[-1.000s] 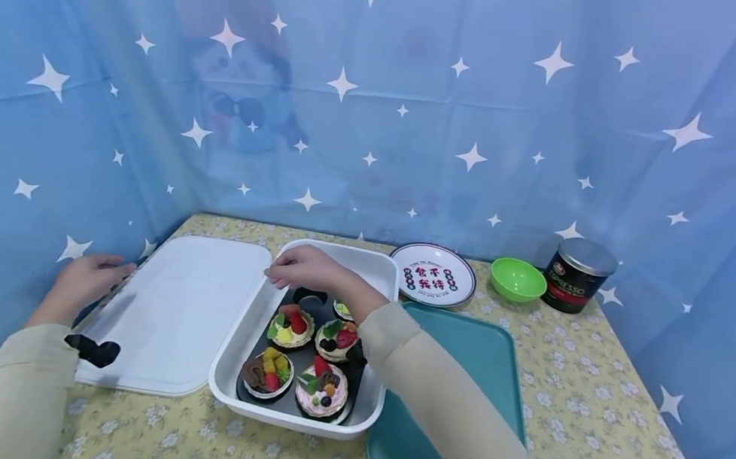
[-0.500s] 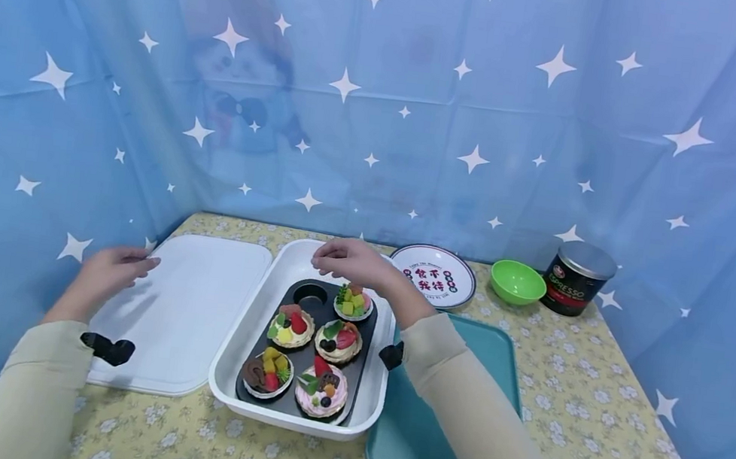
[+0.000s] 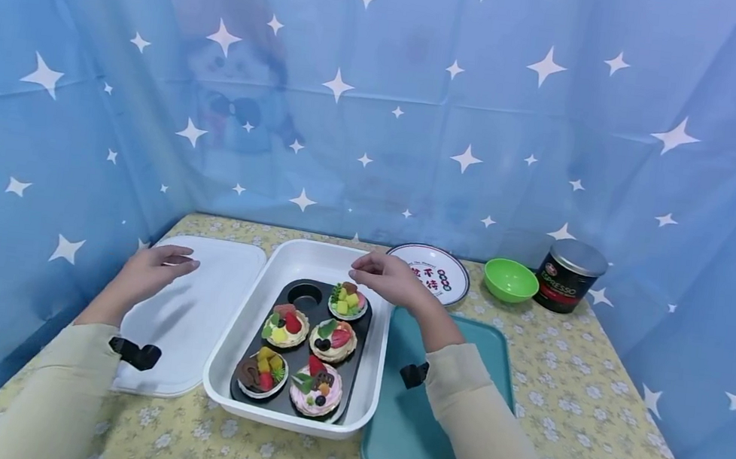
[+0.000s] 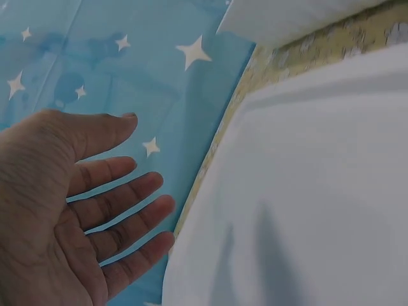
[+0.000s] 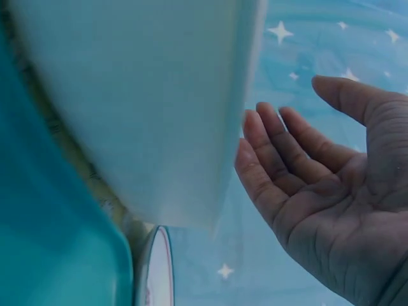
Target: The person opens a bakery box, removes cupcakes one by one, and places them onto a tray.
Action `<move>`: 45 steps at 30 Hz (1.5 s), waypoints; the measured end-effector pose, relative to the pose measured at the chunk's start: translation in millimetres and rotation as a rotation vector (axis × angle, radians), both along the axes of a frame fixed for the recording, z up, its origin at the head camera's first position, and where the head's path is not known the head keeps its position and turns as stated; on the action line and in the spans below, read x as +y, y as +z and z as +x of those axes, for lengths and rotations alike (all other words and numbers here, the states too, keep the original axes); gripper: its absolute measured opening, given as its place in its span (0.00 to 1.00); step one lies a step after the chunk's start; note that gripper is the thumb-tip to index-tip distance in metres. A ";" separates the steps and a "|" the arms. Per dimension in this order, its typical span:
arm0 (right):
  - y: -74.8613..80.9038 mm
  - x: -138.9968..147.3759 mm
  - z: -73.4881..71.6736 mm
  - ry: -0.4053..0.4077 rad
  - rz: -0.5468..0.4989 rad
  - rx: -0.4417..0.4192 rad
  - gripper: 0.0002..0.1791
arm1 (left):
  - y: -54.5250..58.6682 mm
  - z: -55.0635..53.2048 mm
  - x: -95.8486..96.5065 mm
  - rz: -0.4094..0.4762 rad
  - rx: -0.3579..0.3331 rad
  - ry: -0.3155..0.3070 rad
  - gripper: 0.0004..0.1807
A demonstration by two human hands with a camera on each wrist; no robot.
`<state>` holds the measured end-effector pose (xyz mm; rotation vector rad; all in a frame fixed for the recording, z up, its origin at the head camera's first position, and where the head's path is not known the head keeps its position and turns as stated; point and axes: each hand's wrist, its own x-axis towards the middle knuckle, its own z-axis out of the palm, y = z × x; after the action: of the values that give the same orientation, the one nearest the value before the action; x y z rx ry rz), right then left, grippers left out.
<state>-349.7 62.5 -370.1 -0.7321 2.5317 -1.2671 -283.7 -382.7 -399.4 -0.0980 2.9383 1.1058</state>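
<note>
My left hand (image 3: 154, 275) hovers over the white lid (image 3: 181, 344), its fingers relaxed and holding nothing; the left wrist view shows its palm and spread fingers. Above the far right corner of the white tub (image 3: 300, 256) is my right hand (image 3: 396, 278), also holding nothing, with fingers loosely bent. Inside the tub lies a dark muffin pan (image 3: 296, 373). Its cups hold several fruit-topped tarts, among them a pink one (image 3: 317, 390) at the near right and one with yellow cubes (image 3: 348, 301) at the far right. The far left cup (image 3: 304, 296) has no tart.
A teal tray (image 3: 429, 433) lies right of the tub. Behind it are a white plate with red lettering (image 3: 445, 272), a green bowl (image 3: 511, 280) and a black espresso tin (image 3: 567, 276). A blue starred curtain (image 3: 395, 111) hangs behind the flowered tablecloth (image 3: 582, 413).
My right hand has moved right, from over the tub's far left side to its far right corner. My left hand has moved right and farther over the lid.
</note>
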 end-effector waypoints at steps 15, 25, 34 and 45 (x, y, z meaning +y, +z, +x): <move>-14.9 7.5 12.0 0.018 0.082 0.063 0.26 | -12.0 -7.7 52.9 0.130 0.044 -0.184 0.42; -33.7 4.3 12.5 0.152 0.265 0.227 0.37 | -22.6 -3.2 78.9 0.387 -0.026 -0.307 0.37; -43.1 -2.2 13.2 0.120 0.436 0.312 0.42 | -45.6 -0.8 78.2 0.512 -0.020 -0.354 0.38; -46.6 -10.0 14.9 0.037 0.471 0.366 0.38 | -52.9 -0.6 77.8 0.503 -0.004 -0.352 0.36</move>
<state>-334.8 52.5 -416.7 -0.9521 2.9190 -0.5148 -284.3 -304.9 -452.3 0.3961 2.4361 1.7050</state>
